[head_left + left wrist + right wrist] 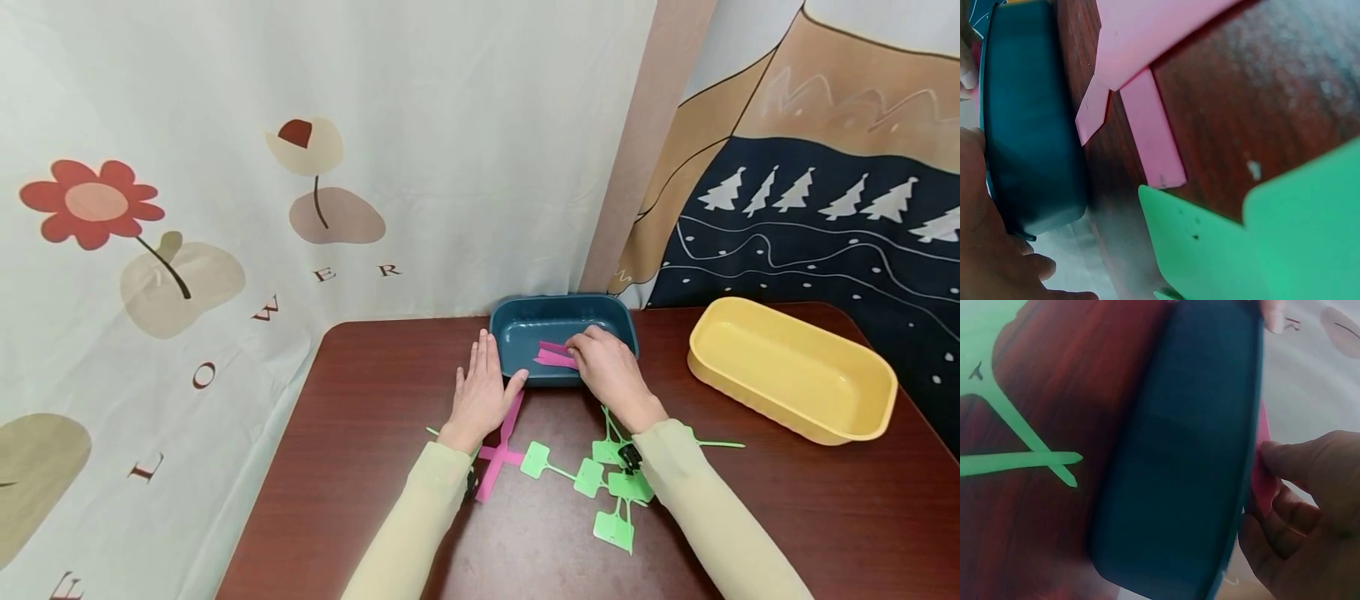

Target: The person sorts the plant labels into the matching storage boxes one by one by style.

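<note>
At the basin's front right rim, my right hand (609, 367) pinches pink plastic tags (555, 358) between thumb and fingers. The tags' far ends hang over the inside of the dark teal basin (525, 329). In the right wrist view, the basin wall partly hides the pink tags (1264, 478). My left hand (482, 392) rests against the basin's front left corner, fingers straight and thumb by the rim. Beneath that wrist, more pink tags (501, 454) lie crossed on the table. Green tags (589, 477) with square heads and thin stems lie scattered near the right forearm, which covers some.
A yellow basin (795, 371) stands on the right of the brown table (360, 433). Behind the table hangs a pale curtain (465, 150) with printed flowers, beside a dark tree-patterned cloth (810, 242). The teal basin stands close to the curtain.
</note>
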A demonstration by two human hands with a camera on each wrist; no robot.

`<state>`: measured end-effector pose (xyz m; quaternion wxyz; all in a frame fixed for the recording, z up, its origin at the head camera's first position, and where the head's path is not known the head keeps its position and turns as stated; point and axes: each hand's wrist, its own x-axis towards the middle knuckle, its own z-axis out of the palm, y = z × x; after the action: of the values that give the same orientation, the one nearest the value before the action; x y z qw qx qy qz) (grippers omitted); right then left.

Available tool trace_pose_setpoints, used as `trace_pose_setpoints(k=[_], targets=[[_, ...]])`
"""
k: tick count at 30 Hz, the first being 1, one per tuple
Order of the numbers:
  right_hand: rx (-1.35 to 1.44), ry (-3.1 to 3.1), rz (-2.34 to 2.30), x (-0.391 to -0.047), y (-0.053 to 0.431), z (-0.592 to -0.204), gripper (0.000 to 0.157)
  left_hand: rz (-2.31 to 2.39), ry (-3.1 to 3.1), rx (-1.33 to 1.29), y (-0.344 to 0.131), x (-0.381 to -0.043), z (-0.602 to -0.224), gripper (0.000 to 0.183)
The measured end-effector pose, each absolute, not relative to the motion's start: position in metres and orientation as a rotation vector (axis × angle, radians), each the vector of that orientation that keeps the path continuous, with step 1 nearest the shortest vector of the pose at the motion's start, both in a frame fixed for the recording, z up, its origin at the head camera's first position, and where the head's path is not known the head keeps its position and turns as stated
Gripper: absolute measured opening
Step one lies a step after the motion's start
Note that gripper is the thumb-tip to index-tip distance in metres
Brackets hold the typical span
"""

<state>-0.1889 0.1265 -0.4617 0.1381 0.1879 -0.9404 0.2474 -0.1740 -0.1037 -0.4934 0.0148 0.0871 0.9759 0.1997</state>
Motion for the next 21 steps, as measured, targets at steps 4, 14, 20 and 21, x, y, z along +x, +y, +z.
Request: trace_pose_setpoints(k=[4, 14, 20, 21], targets=[[0.54, -2.787, 0.665, -0.194, 0.123, -0.465, 0.012, 0.612, 3.027, 0.262, -0.104, -0.174, -0.494, 0.093], [0.559, -2.939, 0.611, -0.209, 0.121, -0.465, 0.014, 0.625, 3.037, 0.269, -0.104, -0.175, -0.495, 0.093], [0.578, -2.974, 0.626, -0.216, 0.118, -0.466, 0.015, 0.617, 3.038, 0.277, -0.104, -0.174, -0.494, 0.093], [0.586, -2.976, 0.624, -0.216, 0.118, -0.467, 0.015, 0.613, 3.038, 0.277, -0.104, -0.175, -0.494, 0.093]])
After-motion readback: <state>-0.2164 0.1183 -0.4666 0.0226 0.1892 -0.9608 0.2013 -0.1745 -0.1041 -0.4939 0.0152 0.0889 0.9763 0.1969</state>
